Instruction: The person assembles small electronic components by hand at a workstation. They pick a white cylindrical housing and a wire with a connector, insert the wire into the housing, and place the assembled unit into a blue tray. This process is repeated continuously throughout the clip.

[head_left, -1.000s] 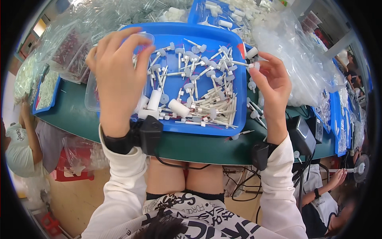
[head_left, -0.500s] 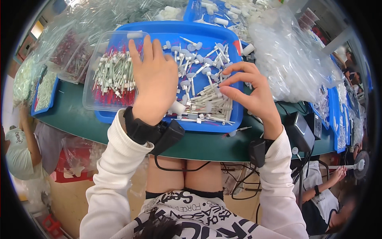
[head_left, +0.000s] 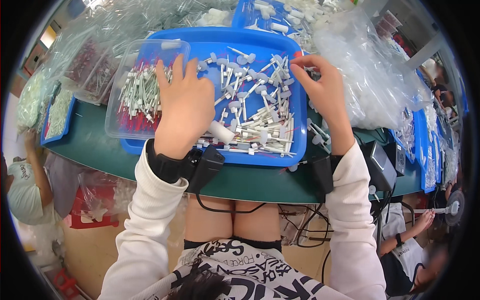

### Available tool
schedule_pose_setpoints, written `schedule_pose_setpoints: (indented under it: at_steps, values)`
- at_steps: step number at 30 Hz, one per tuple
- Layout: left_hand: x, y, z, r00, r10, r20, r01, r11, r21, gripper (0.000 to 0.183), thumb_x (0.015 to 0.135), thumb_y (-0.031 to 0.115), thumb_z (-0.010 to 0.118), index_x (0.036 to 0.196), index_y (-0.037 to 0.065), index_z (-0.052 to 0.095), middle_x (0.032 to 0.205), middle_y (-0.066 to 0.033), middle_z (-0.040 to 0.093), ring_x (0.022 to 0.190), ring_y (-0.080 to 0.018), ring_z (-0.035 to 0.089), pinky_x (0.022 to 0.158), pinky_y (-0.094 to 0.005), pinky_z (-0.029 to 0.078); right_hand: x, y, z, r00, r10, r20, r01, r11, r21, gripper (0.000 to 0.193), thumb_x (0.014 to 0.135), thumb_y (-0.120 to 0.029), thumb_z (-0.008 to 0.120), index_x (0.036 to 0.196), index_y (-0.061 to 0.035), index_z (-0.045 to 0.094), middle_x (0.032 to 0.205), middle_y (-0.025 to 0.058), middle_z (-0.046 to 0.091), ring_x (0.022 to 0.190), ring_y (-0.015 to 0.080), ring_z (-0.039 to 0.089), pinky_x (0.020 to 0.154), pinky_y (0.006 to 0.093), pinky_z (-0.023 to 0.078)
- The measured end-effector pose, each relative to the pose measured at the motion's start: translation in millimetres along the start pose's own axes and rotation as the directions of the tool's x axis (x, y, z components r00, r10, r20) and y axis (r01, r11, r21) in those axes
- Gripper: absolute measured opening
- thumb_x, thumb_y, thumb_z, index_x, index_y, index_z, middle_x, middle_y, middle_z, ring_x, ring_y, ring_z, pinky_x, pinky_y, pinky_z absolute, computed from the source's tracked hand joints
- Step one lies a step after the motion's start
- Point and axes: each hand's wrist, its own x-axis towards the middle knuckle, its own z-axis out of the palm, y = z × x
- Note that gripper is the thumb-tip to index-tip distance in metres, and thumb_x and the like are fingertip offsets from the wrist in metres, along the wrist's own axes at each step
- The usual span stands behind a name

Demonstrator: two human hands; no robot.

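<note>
My left hand [head_left: 186, 107] is over the right side of a clear plastic box [head_left: 116, 131], its fingers apart. The box holds many thin white sticks with red ends [head_left: 142, 92]. Beside my left palm lies a white cylinder [head_left: 221, 132]. The box overlaps the left part of a blue tray [head_left: 210, 36], where many white stick-like pieces with pale round discs [head_left: 244, 102] are scattered. At the tray's right rim my right hand [head_left: 325, 87] has thumb and fingertips together, close to a small orange-red piece [head_left: 298, 53]. Whatever lies between those fingertips is too small to make out.
Clear plastic bags [head_left: 370, 75] lie right of the tray. Another blue tray [head_left: 243, 15] with white parts stands behind. More clear boxes [head_left: 92, 67] sit at the left. A black device [head_left: 377, 162] with cables rests at the right table edge. Other people sit at both sides.
My right hand has moved up and right from above the loose pieces to the tray's rim, and its fingertips have come together. My left hand has shifted slightly left and down.
</note>
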Motion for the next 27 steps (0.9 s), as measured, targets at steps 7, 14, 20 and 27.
schedule_pose_setpoints:
  at_steps: [7,14,20,27]
  values:
    - [1.8,-7.3,7.7,0.972,-0.067,-0.226,-0.012,0.943,-0.332,0.012,0.074,0.016,0.061,0.075,0.005,0.064,0.113,-0.0143,0.057,0.118,-0.0358,0.042,0.102,-0.0599,0.014,-5.5,4.0,7.2,0.995,-0.097,0.022,0.098,0.989,-0.108,0.019,0.072,-0.017,0.067,0.088,-0.0069,0.068,0.086,0.0098,0.065,0.085,0.0264,0.055,0.075,0.0348,0.045]
    - [9.8,-2.6,-17.6,0.967,-0.178,-0.183,0.041,0.816,-0.577,0.012,0.077,0.015,0.061,0.083,0.005,0.06,0.089,-0.0064,0.064,0.092,-0.0199,0.058,0.088,-0.0411,0.033,-8.4,4.3,2.9,0.943,-0.29,0.163,0.322,0.919,-0.229,0.02,0.071,-0.017,0.069,0.089,-0.0091,0.068,0.087,0.0064,0.066,0.094,0.0283,0.052,0.081,0.0373,0.042]
    - [15.6,3.6,-29.4,0.959,-0.169,-0.226,-0.14,0.41,-0.901,0.009,0.084,0.006,0.056,0.091,0.0,0.057,0.083,-0.0055,0.063,0.061,-0.0087,0.056,0.054,-0.02,0.04,-9.9,2.0,5.1,0.979,-0.201,0.032,0.204,0.968,-0.149,0.022,0.071,-0.012,0.07,0.091,-0.0074,0.064,0.085,0.0063,0.064,0.086,0.025,0.054,0.077,0.0362,0.043]
    - [31.9,8.4,-31.2,0.961,-0.157,-0.228,-0.163,0.344,-0.925,0.013,0.087,0.005,0.054,0.098,-0.001,0.058,0.085,-0.0052,0.062,0.066,-0.005,0.056,0.054,-0.0158,0.037,-13.2,-33.4,10.7,0.929,-0.325,0.179,0.332,0.943,-0.012,0.025,0.071,-0.005,0.065,0.096,-0.0082,0.063,0.096,0.0055,0.063,0.09,0.0255,0.055,0.082,0.0368,0.042]
